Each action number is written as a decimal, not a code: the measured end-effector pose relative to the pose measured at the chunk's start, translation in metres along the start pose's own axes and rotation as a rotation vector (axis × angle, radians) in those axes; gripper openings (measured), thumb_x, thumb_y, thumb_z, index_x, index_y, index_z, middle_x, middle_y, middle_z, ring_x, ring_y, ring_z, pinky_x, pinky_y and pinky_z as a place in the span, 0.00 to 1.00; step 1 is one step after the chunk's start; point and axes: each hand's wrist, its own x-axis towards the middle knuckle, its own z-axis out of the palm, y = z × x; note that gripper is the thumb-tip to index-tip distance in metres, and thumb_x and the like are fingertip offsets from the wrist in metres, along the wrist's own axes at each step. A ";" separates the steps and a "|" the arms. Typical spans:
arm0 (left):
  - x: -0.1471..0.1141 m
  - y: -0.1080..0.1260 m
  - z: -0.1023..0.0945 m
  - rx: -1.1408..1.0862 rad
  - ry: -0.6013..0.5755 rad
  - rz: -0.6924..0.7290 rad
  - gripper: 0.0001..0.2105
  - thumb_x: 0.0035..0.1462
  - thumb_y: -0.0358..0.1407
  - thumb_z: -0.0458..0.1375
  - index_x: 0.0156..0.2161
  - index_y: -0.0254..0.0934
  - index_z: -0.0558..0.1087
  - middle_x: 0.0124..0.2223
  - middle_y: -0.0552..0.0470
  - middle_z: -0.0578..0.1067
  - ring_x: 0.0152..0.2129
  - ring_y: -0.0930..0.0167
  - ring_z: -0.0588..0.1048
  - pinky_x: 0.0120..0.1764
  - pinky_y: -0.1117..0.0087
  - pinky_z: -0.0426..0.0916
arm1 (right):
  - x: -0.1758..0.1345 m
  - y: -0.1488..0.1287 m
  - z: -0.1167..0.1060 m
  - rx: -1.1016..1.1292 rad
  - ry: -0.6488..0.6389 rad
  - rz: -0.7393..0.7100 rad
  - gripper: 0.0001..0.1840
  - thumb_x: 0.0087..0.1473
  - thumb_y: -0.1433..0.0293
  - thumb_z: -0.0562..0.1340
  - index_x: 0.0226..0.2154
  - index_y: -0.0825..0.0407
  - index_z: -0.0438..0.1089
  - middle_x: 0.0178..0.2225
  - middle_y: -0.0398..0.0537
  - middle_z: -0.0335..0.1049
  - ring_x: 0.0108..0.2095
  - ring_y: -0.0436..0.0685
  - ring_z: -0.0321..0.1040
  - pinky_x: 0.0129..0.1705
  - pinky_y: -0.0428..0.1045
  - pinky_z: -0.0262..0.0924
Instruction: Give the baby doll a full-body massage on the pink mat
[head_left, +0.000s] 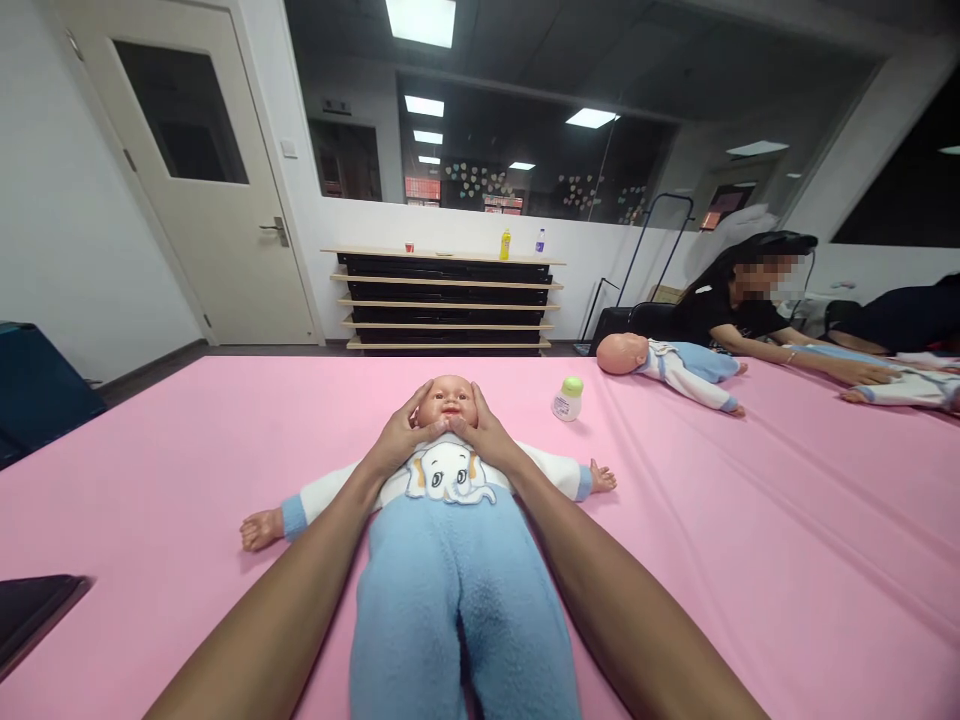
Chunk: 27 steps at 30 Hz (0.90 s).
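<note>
The left hand (403,438) and right hand (491,438) clasp the doll's head (448,393), likely firm and slick, best held from both sides.

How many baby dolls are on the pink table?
3: one baby doll, head cupped by the left hand and right hand; a second doll right of the green-capped bottle; a third doll at the picture's right edge, partly cut off. More may be hidden.
</note>
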 end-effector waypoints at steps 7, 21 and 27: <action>0.004 -0.003 0.000 -0.166 0.005 -0.053 0.36 0.52 0.39 0.63 0.66 0.49 0.57 0.67 0.51 0.59 0.59 0.58 0.66 0.59 0.57 0.64 | 0.002 -0.001 0.002 -0.037 0.024 0.011 0.44 0.60 0.44 0.49 0.69 0.47 0.35 0.71 0.43 0.31 0.70 0.54 0.30 0.70 0.55 0.28; 0.000 0.001 0.001 0.009 0.014 -0.013 0.42 0.49 0.42 0.67 0.67 0.47 0.53 0.67 0.49 0.59 0.60 0.57 0.65 0.60 0.56 0.62 | -0.001 -0.001 0.001 0.151 0.010 -0.002 0.59 0.44 0.53 0.71 0.69 0.45 0.39 0.68 0.46 0.46 0.68 0.63 0.41 0.68 0.60 0.41; 0.005 -0.005 -0.002 0.057 0.049 0.014 0.40 0.50 0.45 0.65 0.66 0.46 0.55 0.68 0.50 0.58 0.63 0.57 0.60 0.63 0.58 0.56 | 0.006 0.005 -0.001 0.235 0.029 0.052 0.52 0.48 0.53 0.68 0.68 0.42 0.44 0.66 0.40 0.51 0.67 0.62 0.46 0.68 0.59 0.44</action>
